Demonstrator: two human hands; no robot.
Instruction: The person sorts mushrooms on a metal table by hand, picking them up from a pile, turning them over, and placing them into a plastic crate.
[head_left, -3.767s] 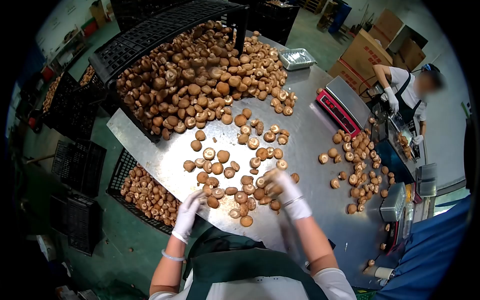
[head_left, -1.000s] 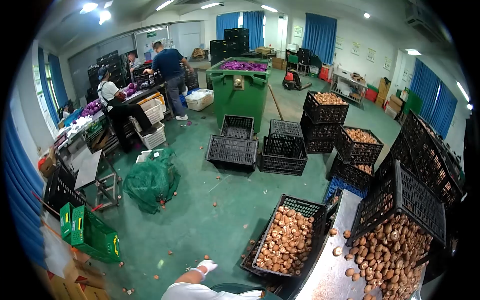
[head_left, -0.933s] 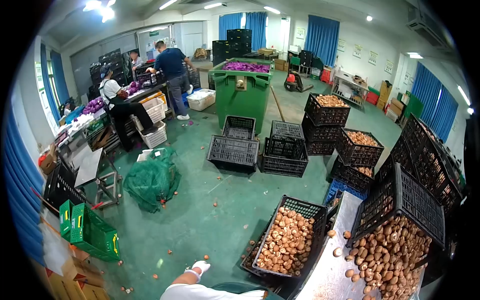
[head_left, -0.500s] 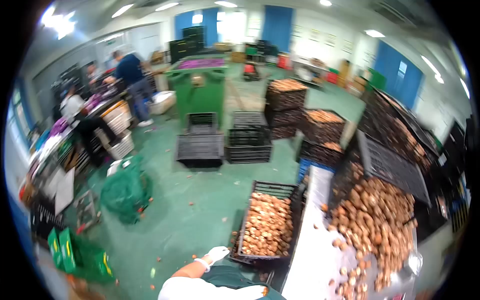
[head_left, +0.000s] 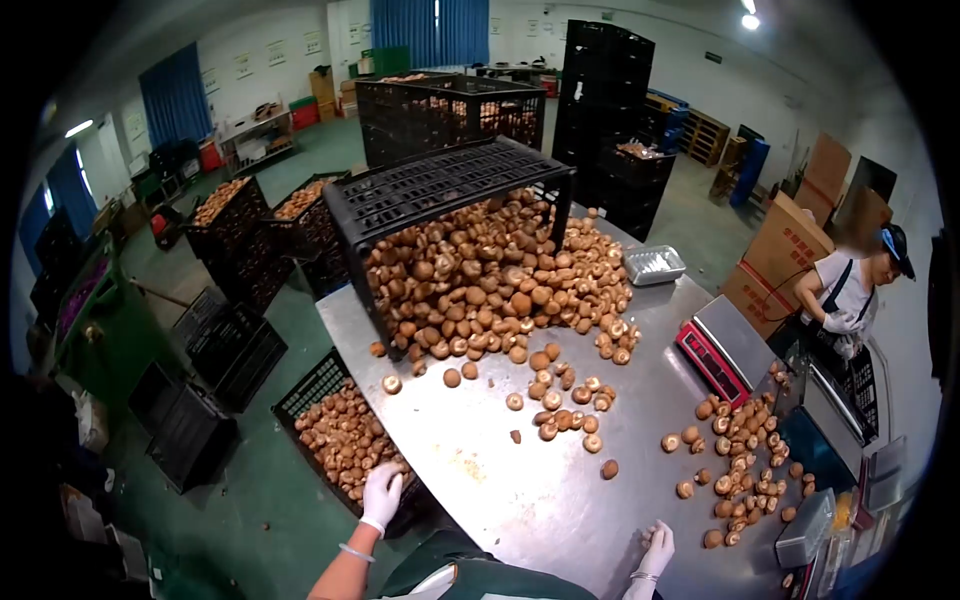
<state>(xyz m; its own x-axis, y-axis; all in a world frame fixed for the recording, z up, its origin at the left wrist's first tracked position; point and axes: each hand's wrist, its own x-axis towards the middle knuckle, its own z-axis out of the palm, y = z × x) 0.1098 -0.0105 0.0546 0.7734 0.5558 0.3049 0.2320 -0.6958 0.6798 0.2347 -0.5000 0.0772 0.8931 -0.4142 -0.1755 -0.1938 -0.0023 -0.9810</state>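
Observation:
My left hand [head_left: 382, 494], in a white glove, is at the table's left edge over a black crate of mushrooms [head_left: 345, 438] on the floor; its fingers are curled, and what they hold is hidden. Low on the right, my gloved right hand [head_left: 656, 548] rests by the metal table's [head_left: 480, 480] near edge, with its fingers apart and nothing in them. A tipped black crate [head_left: 450, 185] lies over a big heap of brown mushrooms [head_left: 480, 280] on the table. Loose mushrooms [head_left: 570, 418] are scattered in front of the heap.
A red scale [head_left: 712, 362], a plastic tray [head_left: 654, 265] and more mushrooms [head_left: 745, 465] are on the table's right side. A co-worker [head_left: 845, 290] stands beyond it near cardboard boxes [head_left: 785, 245]. Crates and a green bin [head_left: 110, 330] stand on the left.
The view has swung right, bringing the table into the middle. My right hand and the co-worker by the scale now show. My left hand is now over the floor crate.

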